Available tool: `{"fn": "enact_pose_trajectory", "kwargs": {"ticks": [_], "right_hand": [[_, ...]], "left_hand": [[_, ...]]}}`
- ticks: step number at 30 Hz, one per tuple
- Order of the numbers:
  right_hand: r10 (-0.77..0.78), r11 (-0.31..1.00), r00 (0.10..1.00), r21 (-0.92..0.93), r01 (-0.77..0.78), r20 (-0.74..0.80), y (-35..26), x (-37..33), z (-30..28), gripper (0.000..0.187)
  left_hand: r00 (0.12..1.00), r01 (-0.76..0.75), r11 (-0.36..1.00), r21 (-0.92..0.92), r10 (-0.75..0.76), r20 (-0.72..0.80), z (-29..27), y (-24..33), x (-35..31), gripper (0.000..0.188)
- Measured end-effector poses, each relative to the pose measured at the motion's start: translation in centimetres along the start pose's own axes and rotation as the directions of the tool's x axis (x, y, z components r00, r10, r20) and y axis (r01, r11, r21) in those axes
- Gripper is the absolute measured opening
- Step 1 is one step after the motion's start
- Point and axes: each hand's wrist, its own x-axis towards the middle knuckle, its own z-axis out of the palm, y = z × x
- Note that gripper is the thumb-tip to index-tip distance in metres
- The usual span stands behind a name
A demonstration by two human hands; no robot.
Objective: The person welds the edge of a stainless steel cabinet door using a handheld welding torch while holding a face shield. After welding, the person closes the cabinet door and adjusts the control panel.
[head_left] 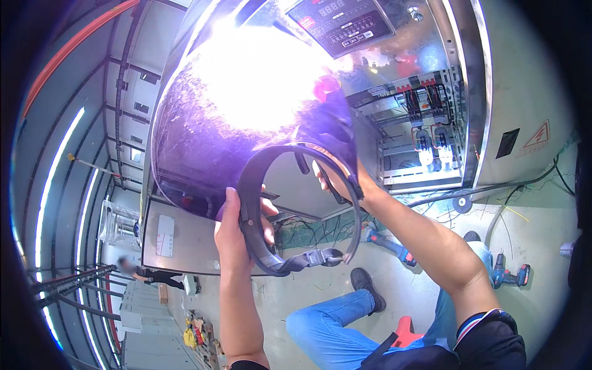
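In front of me I hold up a large curved face shield (179, 166), dark purple, much of its surface lost in a bright white glare. A black headband (251, 203) loops from its lower edge toward me, with a buckled strap (317, 256) across the loop. My left hand (231, 228) grips the loop's left side, thumb outside and fingertips showing inside it. On the other side my right hand (336, 182) is closed around the band near the shield's lower right edge; part of that hand is hidden behind the band.
An open metal cabinet (425, 182) with wiring and breakers stands ahead to the right, below a control panel (342, 24). Cables (481, 190) run along its base. Two cordless drills (390, 246) (512, 274) lie on the floor. Another person (157, 276) is far off at left.
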Motion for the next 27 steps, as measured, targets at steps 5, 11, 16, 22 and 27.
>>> {"fn": "enact_pose_trajectory", "kwargs": {"ticks": [5, 11, 16, 22, 27], "right_hand": [[-0.09, 0.996, 0.996, 0.007, 0.09, 0.011, -0.6, -0.8, 0.1, 0.042], [-0.317, 0.948, 0.948, -0.038, 0.318, 0.02, -0.8, -1.1, 0.2, 0.055], [-0.297, 0.953, 0.954, -0.048, 0.298, 0.027, -0.2, -0.4, -0.3, 0.054], [-0.262, 0.96, 0.965, -0.097, 0.263, 0.029, -0.5, -0.6, -0.2, 0.054], [-0.253, 0.962, 0.967, -0.095, 0.255, 0.037, -0.2, -0.4, -0.1, 0.052]], "left_hand": [[1.0, 0.006, 1.0, -0.022, -0.006, 0.0, 0.2, 0.0, 0.0, 0.059], [0.982, -0.183, 0.939, -0.292, 0.191, 0.0, -2.8, -0.9, 0.4, 0.061], [0.94, -0.34, 0.879, -0.335, 0.305, -0.153, -5.3, -0.9, 0.6, 0.062], [0.944, -0.328, 0.889, -0.321, 0.291, -0.158, -5.6, -1.0, 0.1, 0.061], [0.957, -0.288, 0.912, -0.293, 0.261, -0.127, -4.3, -1.1, 0.0, 0.06]]}}
